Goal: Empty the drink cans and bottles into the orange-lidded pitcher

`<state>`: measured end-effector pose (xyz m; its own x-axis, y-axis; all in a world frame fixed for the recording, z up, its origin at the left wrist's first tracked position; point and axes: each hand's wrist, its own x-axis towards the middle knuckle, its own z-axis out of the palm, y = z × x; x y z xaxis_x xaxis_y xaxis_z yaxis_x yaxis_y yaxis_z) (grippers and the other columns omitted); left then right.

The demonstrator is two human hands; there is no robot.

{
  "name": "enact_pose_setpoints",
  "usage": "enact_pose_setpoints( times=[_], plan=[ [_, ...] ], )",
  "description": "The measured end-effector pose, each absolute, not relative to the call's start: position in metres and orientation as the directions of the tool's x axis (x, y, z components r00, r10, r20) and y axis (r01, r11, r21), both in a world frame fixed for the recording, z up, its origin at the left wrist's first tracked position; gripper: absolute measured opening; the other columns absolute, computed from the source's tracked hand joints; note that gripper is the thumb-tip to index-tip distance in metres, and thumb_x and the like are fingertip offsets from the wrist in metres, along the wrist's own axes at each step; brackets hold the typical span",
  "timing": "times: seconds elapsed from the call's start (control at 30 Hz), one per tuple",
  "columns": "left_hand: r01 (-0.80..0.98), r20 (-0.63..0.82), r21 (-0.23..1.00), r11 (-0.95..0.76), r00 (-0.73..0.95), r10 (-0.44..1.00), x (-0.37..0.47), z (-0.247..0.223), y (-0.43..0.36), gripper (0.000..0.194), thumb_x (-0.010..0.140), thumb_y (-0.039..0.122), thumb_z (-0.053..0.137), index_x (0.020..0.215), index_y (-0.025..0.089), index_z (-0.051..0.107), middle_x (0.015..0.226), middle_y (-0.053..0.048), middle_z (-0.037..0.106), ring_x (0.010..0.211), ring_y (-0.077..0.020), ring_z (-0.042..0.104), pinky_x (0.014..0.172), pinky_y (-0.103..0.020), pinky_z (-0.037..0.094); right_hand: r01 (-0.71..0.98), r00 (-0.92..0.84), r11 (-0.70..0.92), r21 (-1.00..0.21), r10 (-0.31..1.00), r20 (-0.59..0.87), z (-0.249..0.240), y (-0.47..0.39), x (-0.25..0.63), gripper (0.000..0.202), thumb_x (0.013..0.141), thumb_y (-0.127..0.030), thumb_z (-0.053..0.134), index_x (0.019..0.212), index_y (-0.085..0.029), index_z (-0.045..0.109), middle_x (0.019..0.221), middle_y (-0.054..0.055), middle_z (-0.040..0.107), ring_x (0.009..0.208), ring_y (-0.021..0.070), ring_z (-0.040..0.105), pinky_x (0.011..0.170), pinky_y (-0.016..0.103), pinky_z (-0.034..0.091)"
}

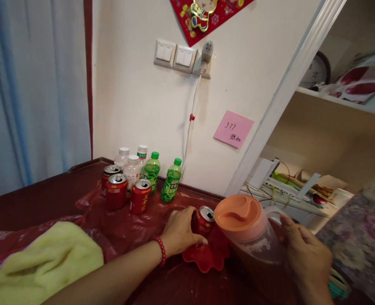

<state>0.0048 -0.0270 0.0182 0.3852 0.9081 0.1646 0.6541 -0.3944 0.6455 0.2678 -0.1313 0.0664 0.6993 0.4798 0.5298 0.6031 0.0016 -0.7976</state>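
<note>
My left hand (179,231), with a red bead bracelet at the wrist, is wrapped round a red drink can (204,220) with an opened top. The can stands at a wavy-rimmed red dish (206,258); whether it sits inside or behind it I cannot tell. In my right hand (308,254) is the handle of a clear plastic pitcher (259,258) with an orange lid, tilted toward the can. Brownish liquid shows in the pitcher. Its lid is close beside the can's top, and its lower part is dim.
Red cans (140,197), green-capped bottles (171,181) and white-capped clear bottles (133,169) stand at the back left on red plastic sheeting. A yellow towel (48,262) lies at the front left. A cord (189,131) hangs down the wall. Shelves with a router (260,173) are at right.
</note>
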Motion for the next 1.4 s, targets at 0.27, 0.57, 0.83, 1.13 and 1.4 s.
enact_pose_setpoints(
  times=[0.27,0.57,0.83,1.13,1.4],
  plan=[
    [0.652,0.176,0.641,-0.405,0.389,0.904,0.005,0.017,-0.027,0.079,0.06,0.053,0.102,0.125,0.021,0.071,0.124,-0.008,0.08,0.113,-0.0387,0.073,0.095,-0.044,0.054,0.543,0.745,-0.04,-0.839,0.483,0.46,0.068,-0.132,0.265,0.061,0.085,-0.08,0.065,0.068,-0.022,0.061,0.06,-0.002,0.047,0.064,0.0173,0.042,0.058,0.03,0.033],
    [0.647,0.179,0.643,-0.409,0.393,0.902,0.005,0.018,-0.027,0.074,0.062,0.052,0.101,0.123,0.022,0.07,0.124,-0.007,0.08,0.114,-0.0374,0.073,0.097,-0.043,0.052,0.548,0.737,-0.016,-0.836,0.483,0.473,0.066,-0.131,0.267,0.062,0.085,-0.081,0.065,0.071,-0.021,0.063,0.061,-0.001,0.048,0.064,0.0172,0.042,0.056,0.03,0.032],
    [0.641,0.187,0.646,-0.415,0.395,0.9,0.004,0.016,-0.027,0.076,0.061,0.053,0.101,0.123,0.02,0.071,0.124,-0.008,0.08,0.112,-0.0377,0.073,0.095,-0.044,0.053,0.584,0.725,-0.021,-0.811,0.462,0.51,0.058,-0.127,0.278,0.07,0.084,-0.088,0.064,0.068,-0.02,0.062,0.059,-0.001,0.05,0.062,0.0164,0.043,0.056,0.03,0.032],
    [0.644,0.183,0.645,-0.411,0.391,0.902,0.005,0.015,-0.026,0.078,0.06,0.054,0.102,0.124,0.021,0.071,0.123,-0.009,0.08,0.112,-0.039,0.072,0.095,-0.044,0.053,0.594,0.719,-0.009,-0.804,0.454,0.526,0.052,-0.123,0.29,0.075,0.08,-0.093,0.066,0.064,-0.02,0.063,0.057,0.0,0.05,0.059,0.0168,0.044,0.052,0.03,0.032],
    [0.637,0.187,0.65,-0.415,0.395,0.9,0.004,0.015,-0.027,0.075,0.06,0.053,0.102,0.122,0.021,0.071,0.12,-0.008,0.081,0.11,-0.0381,0.073,0.095,-0.044,0.053,0.569,0.738,-0.028,-0.822,0.46,0.494,0.052,-0.125,0.288,0.077,0.08,-0.095,0.065,0.066,-0.02,0.063,0.058,-0.002,0.047,0.061,0.0156,0.042,0.054,0.029,0.032]
  ],
)
